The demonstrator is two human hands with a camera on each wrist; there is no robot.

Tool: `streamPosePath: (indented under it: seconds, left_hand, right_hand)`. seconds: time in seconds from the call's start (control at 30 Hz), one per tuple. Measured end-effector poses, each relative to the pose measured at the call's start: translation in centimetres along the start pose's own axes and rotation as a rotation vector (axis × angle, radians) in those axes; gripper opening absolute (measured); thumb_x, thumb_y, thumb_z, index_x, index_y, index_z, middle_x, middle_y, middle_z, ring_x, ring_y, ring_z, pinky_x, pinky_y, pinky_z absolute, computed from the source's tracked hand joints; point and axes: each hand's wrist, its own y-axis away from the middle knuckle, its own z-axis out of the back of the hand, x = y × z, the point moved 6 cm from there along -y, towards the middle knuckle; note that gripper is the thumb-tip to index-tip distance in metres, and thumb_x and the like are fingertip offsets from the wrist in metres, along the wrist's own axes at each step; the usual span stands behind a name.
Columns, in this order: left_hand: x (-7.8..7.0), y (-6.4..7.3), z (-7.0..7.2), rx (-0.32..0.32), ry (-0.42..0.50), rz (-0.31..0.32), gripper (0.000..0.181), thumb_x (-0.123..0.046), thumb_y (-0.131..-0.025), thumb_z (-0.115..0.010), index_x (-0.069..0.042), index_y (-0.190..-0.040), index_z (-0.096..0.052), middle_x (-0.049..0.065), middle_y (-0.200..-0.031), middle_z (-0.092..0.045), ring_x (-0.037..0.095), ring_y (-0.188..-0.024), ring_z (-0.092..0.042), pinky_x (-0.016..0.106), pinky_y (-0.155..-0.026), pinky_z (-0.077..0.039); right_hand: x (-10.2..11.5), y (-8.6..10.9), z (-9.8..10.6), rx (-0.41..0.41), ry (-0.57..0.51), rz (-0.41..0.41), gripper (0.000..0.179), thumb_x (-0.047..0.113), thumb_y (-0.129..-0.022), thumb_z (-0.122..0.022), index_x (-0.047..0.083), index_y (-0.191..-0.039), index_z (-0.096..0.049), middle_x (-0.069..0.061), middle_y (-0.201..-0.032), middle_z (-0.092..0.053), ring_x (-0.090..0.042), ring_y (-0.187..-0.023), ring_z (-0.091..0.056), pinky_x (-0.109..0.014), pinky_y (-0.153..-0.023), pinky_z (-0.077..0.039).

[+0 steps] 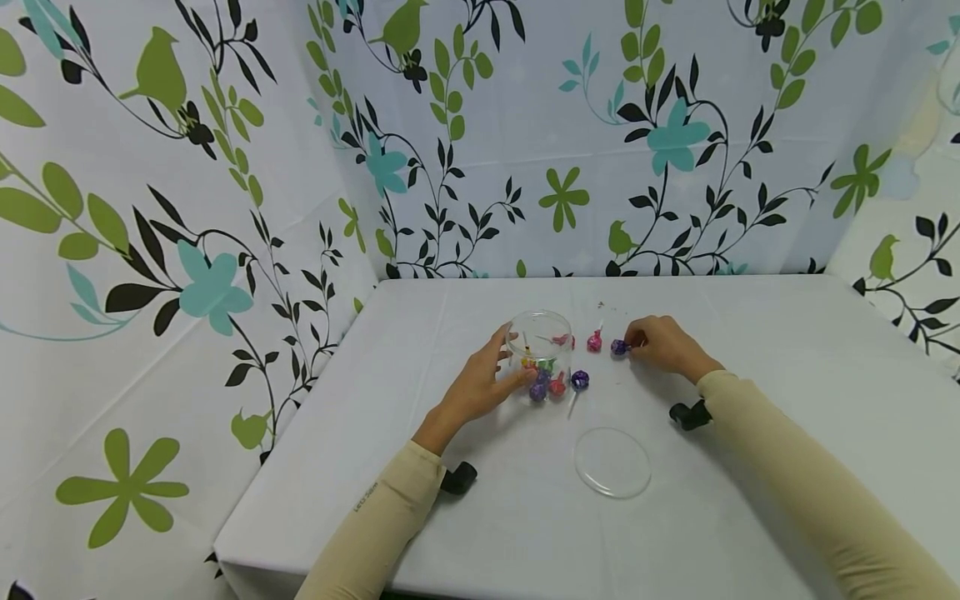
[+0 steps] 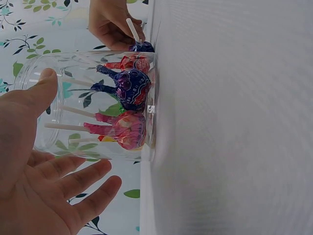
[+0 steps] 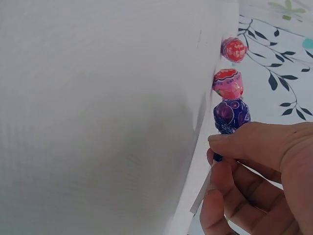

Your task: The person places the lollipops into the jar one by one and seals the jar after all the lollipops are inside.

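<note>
A clear round jar (image 1: 517, 354) stands on the white table with several wrapped lollipops inside, among them a purple lollipop (image 2: 129, 90) and a pink lollipop (image 2: 128, 129). My left hand (image 1: 480, 383) rests around the jar's left side, thumb across its front. In the left wrist view its other fingers (image 2: 93, 196) are spread and nearly straight. Right of the jar, my right hand (image 1: 667, 348) pinches a purple-wrapped lollipop (image 3: 232, 113) at the base of its wrapper, its white stick slanting below the fingers. A pink lollipop (image 1: 594, 342) lies between that hand and the jar.
Another purple lollipop (image 1: 580, 381) lies beside the jar, its stick toward me. A clear round lid (image 1: 612, 492) lies flat nearer the front. Tiny specks dot the table behind the lollipops. Patterned cloth (image 1: 465, 192) hangs behind and at both sides of the table.
</note>
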Motion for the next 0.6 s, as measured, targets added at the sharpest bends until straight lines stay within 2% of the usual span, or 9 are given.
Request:
streamPosePath:
  seconds: [0.17,0.3,0.47,0.6]
  left_hand:
    - [0.0,0.0,0.1,0.0,0.011,-0.003,0.09,-0.043,-0.101,-0.07,-0.008,-0.166,-0.019,0.016,-0.159,-0.043,0.035,-0.136,-0.053,0.054,-0.104,-0.049]
    - [0.1,0.0,0.0,0.001,0.012,0.003,0.091,-0.043,-0.1,-0.07,-0.009,-0.166,-0.019,0.015,-0.159,-0.043,0.035,-0.136,-0.053,0.054,-0.105,-0.049]
    - [0.1,0.0,0.0,0.006,0.01,0.011,0.09,-0.043,-0.1,-0.071,-0.01,-0.166,-0.019,0.015,-0.16,-0.043,0.034,-0.137,-0.053,0.053,-0.105,-0.049]
    - [0.0,0.0,0.1,0.008,0.013,0.012,0.09,-0.043,-0.1,-0.071,-0.01,-0.166,-0.018,0.014,-0.16,-0.042,0.033,-0.137,-0.052,0.053,-0.105,-0.049]
  right_hand:
    - [0.3,0.1,0.3,-0.008,-0.017,0.002,0.014,-0.002,-0.093,-0.072,-0.005,-0.106,-0.072,-0.011,-0.094,-0.068,-0.029,-0.087,-0.058,-0.044,-0.08,-0.054]
    - [1.0,0.3,0.8,-0.034,-0.027,0.033,0.013,-0.001,-0.092,-0.072,-0.003,-0.105,-0.073,-0.01,-0.093,-0.068,-0.028,-0.085,-0.059,-0.041,-0.077,-0.054]
    - [2.3,0.5,1.7,-0.063,-0.031,0.09,0.011,-0.002,-0.091,-0.072,-0.002,-0.102,-0.073,-0.008,-0.09,-0.068,-0.025,-0.081,-0.059,-0.04,-0.071,-0.053]
    - [3.3,0.7,2.3,-0.073,-0.021,0.098,0.011,-0.002,-0.09,-0.072,-0.001,-0.102,-0.073,-0.007,-0.088,-0.068,-0.025,-0.079,-0.058,-0.038,-0.069,-0.052]
